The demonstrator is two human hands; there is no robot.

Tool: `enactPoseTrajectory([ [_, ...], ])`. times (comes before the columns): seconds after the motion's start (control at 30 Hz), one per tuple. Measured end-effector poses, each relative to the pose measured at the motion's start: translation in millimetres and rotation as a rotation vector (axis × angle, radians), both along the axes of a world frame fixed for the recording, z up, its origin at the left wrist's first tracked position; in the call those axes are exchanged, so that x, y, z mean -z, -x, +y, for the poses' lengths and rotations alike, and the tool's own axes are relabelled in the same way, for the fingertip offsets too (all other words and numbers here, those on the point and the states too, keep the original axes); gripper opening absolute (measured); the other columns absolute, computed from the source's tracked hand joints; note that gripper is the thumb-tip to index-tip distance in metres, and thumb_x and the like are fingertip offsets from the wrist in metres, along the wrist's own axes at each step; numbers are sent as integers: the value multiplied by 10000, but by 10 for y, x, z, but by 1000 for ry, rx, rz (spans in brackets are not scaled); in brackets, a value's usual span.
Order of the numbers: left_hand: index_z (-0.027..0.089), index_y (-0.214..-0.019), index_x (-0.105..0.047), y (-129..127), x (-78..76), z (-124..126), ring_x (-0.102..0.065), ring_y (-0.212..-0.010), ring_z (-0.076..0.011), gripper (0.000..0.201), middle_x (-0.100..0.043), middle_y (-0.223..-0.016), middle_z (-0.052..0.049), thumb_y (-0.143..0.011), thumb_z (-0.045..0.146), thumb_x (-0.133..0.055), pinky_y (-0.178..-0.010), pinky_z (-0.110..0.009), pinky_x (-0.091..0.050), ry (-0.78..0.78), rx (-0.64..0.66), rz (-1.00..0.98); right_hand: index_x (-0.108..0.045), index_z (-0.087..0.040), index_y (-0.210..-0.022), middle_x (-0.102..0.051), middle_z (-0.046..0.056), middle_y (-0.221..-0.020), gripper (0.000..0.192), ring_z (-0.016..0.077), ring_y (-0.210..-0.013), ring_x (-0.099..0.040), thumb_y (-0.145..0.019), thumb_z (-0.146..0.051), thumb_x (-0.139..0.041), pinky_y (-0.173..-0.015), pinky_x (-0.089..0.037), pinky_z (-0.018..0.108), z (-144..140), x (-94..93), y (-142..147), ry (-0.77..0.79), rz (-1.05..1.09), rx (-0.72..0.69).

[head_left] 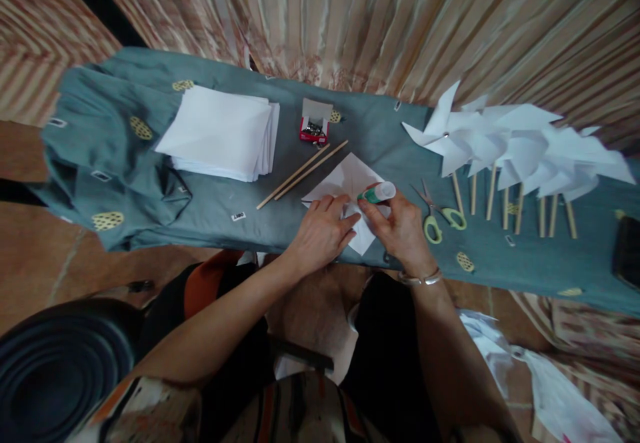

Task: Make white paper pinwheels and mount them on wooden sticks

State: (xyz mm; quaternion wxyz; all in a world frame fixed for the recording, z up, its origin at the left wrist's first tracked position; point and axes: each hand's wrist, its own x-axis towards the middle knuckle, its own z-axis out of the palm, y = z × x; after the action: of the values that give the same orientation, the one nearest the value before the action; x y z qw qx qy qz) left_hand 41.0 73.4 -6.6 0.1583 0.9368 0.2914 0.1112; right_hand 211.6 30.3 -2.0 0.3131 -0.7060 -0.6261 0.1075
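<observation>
A white square paper sheet (350, 176) with fold creases lies on the grey-green cloth (210, 196) in front of me. My left hand (323, 233) presses flat on the sheet's near left part, fingers spread over it. My right hand (400, 226) grips a green-and-white glue stick (379, 193), held sideways just above the sheet's right corner. A bangle sits on my right wrist.
A stack of white paper (220, 133) lies at the left. Two wooden sticks (303, 174) and a small red box of pins (315, 126) sit behind the sheet. Green-handled scissors (440, 216) lie to the right, beside several finished white pinwheels (505, 146) on sticks.
</observation>
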Motion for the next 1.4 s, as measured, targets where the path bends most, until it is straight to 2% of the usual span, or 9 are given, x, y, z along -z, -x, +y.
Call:
enactPoseTrajectory([
  [0.3, 194, -1264, -609, -8, -10, -8, -473, -1121, -300, 369, -522, -1306, -147, -935, 325, -506, -913, -451, -433, 19, -9, 34, -644, -166, -1020, -717, 106, -909, 334, 250, -817, -668, -908, -466, -548, -758, -512, 379, -32, -11, -5, 26, -2, -13],
  [0.53, 195, -1273, -598, -5, -6, -12, -479, -1115, -312, 376, -501, -1350, -169, -920, 304, -530, -896, -488, -449, 16, -14, 18, -649, -172, -987, -713, 104, -906, 326, 245, -821, -664, -913, -471, -539, -766, -504, 374, -26, -9, 24, 29, 3, -7],
  [0.9, 196, -1270, -594, -2, 1, -19, -473, -1110, -301, 372, -495, -1344, -164, -923, 306, -517, -905, -461, -437, 11, -13, 30, -642, -164, -1013, -707, 104, -912, 346, 243, -812, -657, -912, -478, -537, -753, -497, 372, -25, -4, 55, 47, 21, -22],
  [1.4, 190, -1271, -591, -4, -11, -15, -473, -1104, -306, 380, -497, -1345, -165, -915, 310, -538, -906, -465, -442, 31, -12, 33, -635, -178, -947, -708, 99, -850, 344, 243, -784, -666, -914, -502, -525, -700, -507, 360, 23, 29, 89, -3, -6, 22],
])
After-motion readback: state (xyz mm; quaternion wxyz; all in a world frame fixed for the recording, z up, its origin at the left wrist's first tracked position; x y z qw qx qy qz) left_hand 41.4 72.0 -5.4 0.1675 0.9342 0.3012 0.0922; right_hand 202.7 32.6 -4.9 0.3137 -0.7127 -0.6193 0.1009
